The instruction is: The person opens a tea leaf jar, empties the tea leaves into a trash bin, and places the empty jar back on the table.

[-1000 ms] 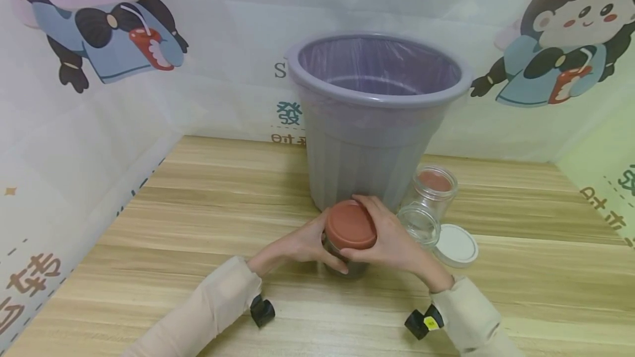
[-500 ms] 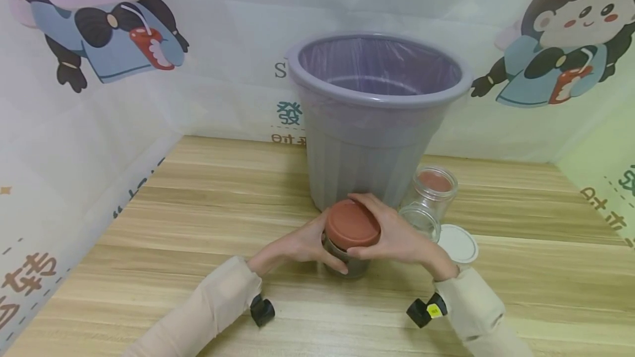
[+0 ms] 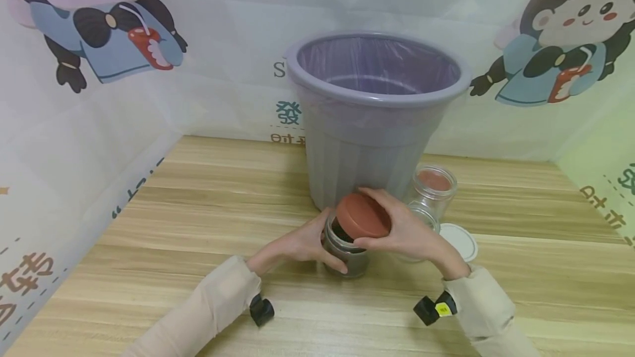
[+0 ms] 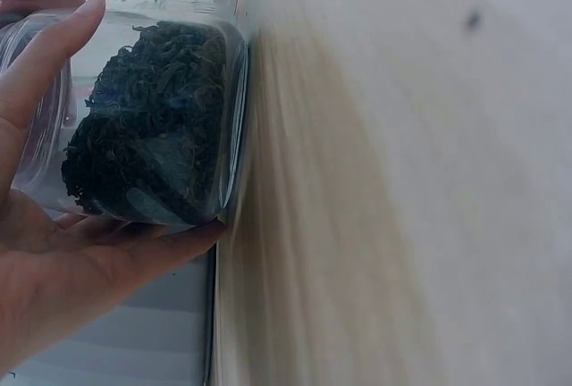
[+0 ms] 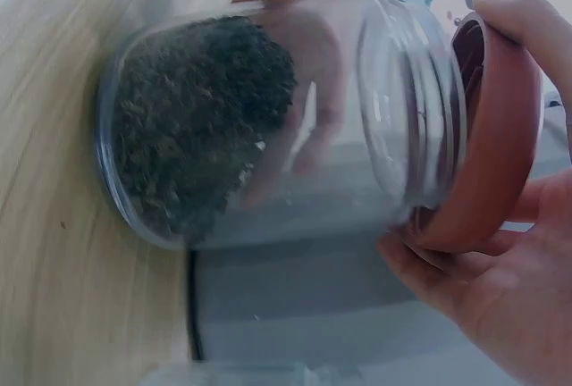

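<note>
A clear jar (image 4: 147,118) part filled with dark dried leaves, like loose tea, stands upright on the table. My left hand (image 3: 302,244) grips it from the left, thumb in front and fingers behind. My right hand (image 3: 409,233) holds a reddish-brown screw lid (image 3: 364,216) by its rim, fingers spread round it. The lid tilts over the jar's mouth and part of the opening shows on its left. In the right wrist view the lid (image 5: 500,136) is off the threads at an angle, close to the glass rim.
Behind the jar stands a large grey-purple bin (image 3: 367,142) with a liner. To the right are a glass jar with a reddish-brown lid or base showing (image 3: 434,186), another clear jar (image 3: 425,216) partly hidden by my right hand, and a white lid (image 3: 458,241) on the table (image 3: 213,180).
The reddish-brown lid has come up off the jar, moving right and tilting with my right hand. My left hand and the jar have stayed in place.
</note>
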`<action>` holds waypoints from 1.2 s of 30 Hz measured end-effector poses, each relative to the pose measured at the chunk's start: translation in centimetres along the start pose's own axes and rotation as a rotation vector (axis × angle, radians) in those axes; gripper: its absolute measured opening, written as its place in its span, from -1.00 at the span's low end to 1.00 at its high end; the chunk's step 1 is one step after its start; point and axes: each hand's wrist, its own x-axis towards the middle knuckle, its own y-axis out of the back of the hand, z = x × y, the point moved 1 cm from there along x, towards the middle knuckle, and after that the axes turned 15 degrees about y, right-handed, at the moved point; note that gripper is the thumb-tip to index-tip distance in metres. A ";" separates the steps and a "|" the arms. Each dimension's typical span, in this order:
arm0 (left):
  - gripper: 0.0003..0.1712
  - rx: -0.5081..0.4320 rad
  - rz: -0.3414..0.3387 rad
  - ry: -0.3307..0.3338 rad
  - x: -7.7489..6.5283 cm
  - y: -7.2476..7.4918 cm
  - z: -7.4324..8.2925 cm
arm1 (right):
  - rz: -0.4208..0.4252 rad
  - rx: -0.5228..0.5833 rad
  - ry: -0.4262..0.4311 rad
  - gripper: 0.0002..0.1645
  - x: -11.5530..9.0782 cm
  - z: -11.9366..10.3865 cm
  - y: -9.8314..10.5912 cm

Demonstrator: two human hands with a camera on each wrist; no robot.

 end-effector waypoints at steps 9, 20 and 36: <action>-0.02 0.011 0.005 -0.008 -0.1 0.0 0.1 | 0.006 -0.081 -0.051 -0.15 -2.4 -0.2 2.2; 0.01 0.042 0.035 0.008 -0.2 0.0 0.1 | 0.024 -0.207 -0.059 -0.16 -6.7 -0.1 4.8; 0.01 0.054 0.043 -0.001 -0.2 -0.2 0.1 | -0.145 -0.118 -0.061 -0.26 -11.3 0.3 4.3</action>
